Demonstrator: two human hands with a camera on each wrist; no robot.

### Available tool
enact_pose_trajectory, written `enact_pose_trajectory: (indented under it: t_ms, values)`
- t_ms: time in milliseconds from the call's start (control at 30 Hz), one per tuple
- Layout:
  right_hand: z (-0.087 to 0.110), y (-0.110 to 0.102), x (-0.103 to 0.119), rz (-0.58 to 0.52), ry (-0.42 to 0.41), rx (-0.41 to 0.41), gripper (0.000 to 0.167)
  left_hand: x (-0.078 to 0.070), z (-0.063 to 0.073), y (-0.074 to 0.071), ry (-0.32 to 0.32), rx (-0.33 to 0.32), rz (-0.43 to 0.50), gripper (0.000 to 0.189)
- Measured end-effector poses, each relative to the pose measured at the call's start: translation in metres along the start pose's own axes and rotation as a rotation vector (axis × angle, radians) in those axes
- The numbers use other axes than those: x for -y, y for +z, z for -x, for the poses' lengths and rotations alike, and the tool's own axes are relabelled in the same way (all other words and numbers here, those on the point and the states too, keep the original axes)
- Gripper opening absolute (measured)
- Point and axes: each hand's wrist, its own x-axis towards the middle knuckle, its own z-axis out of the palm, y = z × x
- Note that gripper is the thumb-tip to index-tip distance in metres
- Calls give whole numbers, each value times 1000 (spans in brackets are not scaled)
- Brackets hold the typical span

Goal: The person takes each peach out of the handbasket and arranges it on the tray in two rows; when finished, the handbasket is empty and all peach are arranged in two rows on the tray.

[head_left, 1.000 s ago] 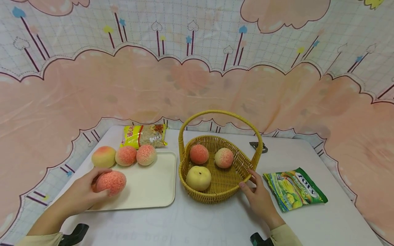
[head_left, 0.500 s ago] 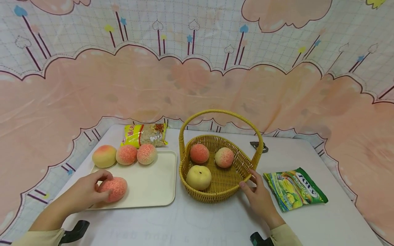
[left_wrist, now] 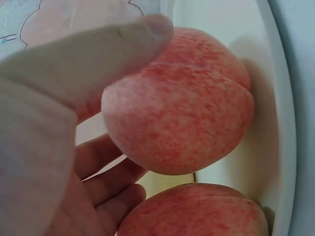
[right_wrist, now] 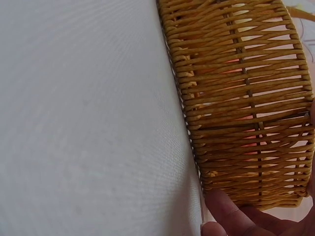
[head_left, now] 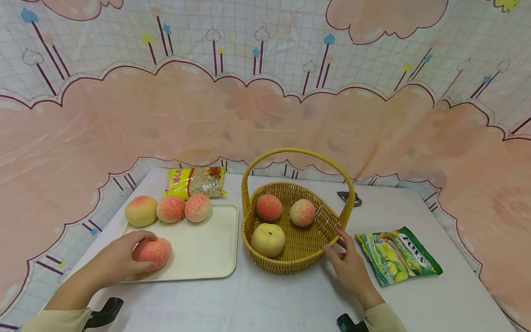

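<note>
My left hand [head_left: 114, 260] curls around a pink-red peach [head_left: 154, 253] over the near left part of a cream tray [head_left: 203, 249]. In the left wrist view the thumb lies across the top of this peach [left_wrist: 182, 108], and a second red peach [left_wrist: 197, 214] sits close below it, hidden behind the hand in the head view. My right hand [head_left: 350, 267] holds the near right side of a yellow wicker basket [head_left: 286, 267], with fingers low against its woven wall [right_wrist: 246, 108]. Inside the basket are two reddish peaches [head_left: 269, 207] and a pale yellow one [head_left: 268, 240].
Three peaches [head_left: 170, 209] line the tray's far left edge. Behind them lies a yellow snack packet [head_left: 195, 182]. A green candy bag [head_left: 398, 256] rests right of the basket, and a small black object [head_left: 349, 198] is behind it. The basket's tall handle [head_left: 296, 151] arches upward.
The left hand and its peach have moved slightly toward me and right, and the fingers have come further over the peach. The right hand and basket stay in place.
</note>
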Motion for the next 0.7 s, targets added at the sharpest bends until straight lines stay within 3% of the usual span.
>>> enact_pose_trajectory:
  t_ms: [167, 700]
  values:
    - [0, 0, 0, -5, -3, 1, 66, -1, -2, 0, -19, 8, -16, 56]
    - [0, 1, 0, 2, 5, 2, 66, -1, 0, -6, -31, 121, 20, 57]
